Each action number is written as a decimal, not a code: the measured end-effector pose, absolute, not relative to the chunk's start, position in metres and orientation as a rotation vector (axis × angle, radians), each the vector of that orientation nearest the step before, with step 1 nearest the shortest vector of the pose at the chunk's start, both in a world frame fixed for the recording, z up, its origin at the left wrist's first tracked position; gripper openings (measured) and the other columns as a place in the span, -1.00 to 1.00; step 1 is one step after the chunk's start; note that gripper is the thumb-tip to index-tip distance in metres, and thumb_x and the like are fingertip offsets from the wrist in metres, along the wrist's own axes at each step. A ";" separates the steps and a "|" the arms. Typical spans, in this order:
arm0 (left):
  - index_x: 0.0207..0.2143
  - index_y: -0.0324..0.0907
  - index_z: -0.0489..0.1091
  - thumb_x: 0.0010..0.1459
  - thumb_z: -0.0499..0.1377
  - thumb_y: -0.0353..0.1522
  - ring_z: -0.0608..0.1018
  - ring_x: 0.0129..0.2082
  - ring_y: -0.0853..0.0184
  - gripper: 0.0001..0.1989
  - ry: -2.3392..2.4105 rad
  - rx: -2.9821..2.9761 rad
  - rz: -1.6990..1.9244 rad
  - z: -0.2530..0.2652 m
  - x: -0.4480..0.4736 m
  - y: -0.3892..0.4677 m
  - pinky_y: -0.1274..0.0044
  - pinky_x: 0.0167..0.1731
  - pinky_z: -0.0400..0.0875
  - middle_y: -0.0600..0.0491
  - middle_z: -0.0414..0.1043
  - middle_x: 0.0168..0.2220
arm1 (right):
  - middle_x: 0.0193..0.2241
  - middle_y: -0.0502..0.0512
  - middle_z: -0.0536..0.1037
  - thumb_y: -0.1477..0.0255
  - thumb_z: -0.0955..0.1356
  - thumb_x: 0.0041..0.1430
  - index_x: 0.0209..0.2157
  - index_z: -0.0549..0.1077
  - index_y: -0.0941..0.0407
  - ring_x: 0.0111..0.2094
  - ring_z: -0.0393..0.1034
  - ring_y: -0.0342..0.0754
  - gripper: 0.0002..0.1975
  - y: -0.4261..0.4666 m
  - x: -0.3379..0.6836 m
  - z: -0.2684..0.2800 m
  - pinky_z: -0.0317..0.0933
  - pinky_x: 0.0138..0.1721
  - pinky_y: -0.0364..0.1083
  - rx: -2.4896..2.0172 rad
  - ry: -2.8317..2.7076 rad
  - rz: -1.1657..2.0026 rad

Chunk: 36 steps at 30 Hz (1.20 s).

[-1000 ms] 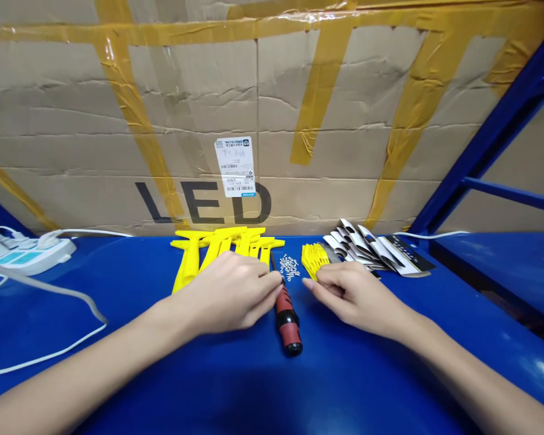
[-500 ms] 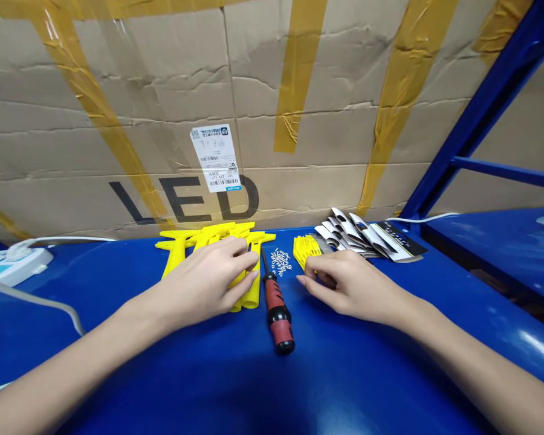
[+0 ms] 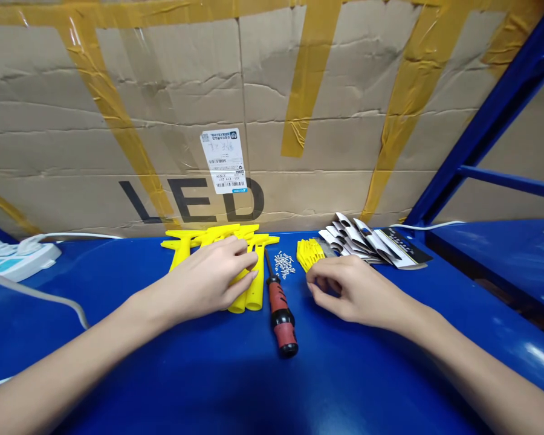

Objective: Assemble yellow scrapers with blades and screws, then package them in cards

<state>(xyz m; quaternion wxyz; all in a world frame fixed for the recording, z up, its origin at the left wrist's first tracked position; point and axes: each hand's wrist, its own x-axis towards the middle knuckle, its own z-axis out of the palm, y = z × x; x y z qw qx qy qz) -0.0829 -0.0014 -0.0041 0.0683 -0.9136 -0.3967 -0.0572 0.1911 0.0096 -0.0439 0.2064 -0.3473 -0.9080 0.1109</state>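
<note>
We see the left hand point(image 3: 220, 269) palm-down, wrist slightly bent, above glossy yellow T-shaped plastic handles point(image 3: 254, 293); the right hand point(image 3: 358, 287) curls beside a stack of small yellow plastic pieces point(image 3: 309, 255). Both are unclenched, grasping nothing we can see. Between them we find a ribbed red-and-black screwdriver point(image 3: 278, 302) and tiny silvery screws point(image 3: 284, 264); outward, folded black-and-white cards point(image 3: 358, 238), smooth blue tabletop point(image 3: 299, 386), creased brown cardboard point(image 3: 194, 96)

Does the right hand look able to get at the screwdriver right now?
Probably yes: the right hand is just right of the screwdriver, with only blue tabletop showing between it and the uncovered red-and-black handle.
</note>
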 end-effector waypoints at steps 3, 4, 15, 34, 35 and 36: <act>-0.24 -0.23 0.44 0.38 -0.02 -0.34 0.45 -0.28 0.22 -0.73 -1.207 -2.750 -0.168 -0.004 -0.084 -0.001 0.36 -0.28 0.38 -0.07 0.41 -0.24 | -0.55 -0.05 0.42 0.60 0.32 0.08 -0.44 0.46 0.12 -0.52 0.22 -0.17 -0.88 0.010 0.191 -0.045 0.02 -0.42 -0.14 -0.975 -2.524 0.317; -0.24 -0.23 0.44 0.38 -0.02 -0.34 0.45 -0.27 0.21 -0.73 -1.206 -2.751 -0.166 -0.004 -0.085 0.000 0.36 -0.27 0.38 -0.07 0.40 -0.24 | -0.56 -0.05 0.41 0.60 0.32 0.07 -0.45 0.45 0.12 -0.52 0.22 -0.17 -0.88 0.010 0.191 -0.045 0.02 -0.42 -0.14 -0.980 -2.522 0.319; -0.25 -0.21 0.43 0.36 -0.01 -0.35 0.47 -0.25 0.18 -0.76 -1.217 -2.739 -0.144 -0.003 -0.086 0.001 0.35 -0.25 0.38 -0.07 0.40 -0.24 | -0.55 -0.07 0.38 0.58 0.30 0.10 -0.45 0.33 0.11 -0.53 0.20 -0.19 -0.90 0.010 0.192 -0.042 -0.01 -0.44 -0.15 -1.005 -2.495 0.283; -0.26 -0.16 0.39 0.38 -0.03 -0.27 0.47 -0.35 0.23 -0.75 -1.395 -2.637 -0.162 0.012 -0.094 0.002 0.42 -0.37 0.25 0.00 0.45 -0.28 | -0.55 -0.04 0.43 0.45 0.30 0.27 -0.41 0.41 0.11 -0.53 0.27 -0.16 -0.85 0.014 0.192 -0.053 0.05 -0.43 -0.14 -1.031 -2.535 0.275; -0.26 -0.16 0.38 0.37 -0.03 -0.27 0.47 -0.35 0.23 -0.75 -1.406 -2.641 -0.172 0.013 -0.095 0.002 0.42 -0.37 0.25 0.00 0.45 -0.29 | -0.55 -0.03 0.43 0.43 0.30 0.29 -0.41 0.42 0.11 -0.53 0.27 -0.16 -0.83 0.014 0.192 -0.052 0.05 -0.43 -0.14 -1.034 -2.534 0.276; -0.27 -0.16 0.38 0.37 -0.03 -0.28 0.47 -0.35 0.23 -0.76 -1.413 -2.645 -0.176 0.014 -0.096 0.002 0.43 -0.37 0.24 0.00 0.46 -0.29 | -0.55 -0.03 0.44 0.42 0.30 0.30 -0.41 0.43 0.11 -0.53 0.27 -0.16 -0.82 0.014 0.191 -0.052 0.05 -0.44 -0.14 -1.037 -2.534 0.279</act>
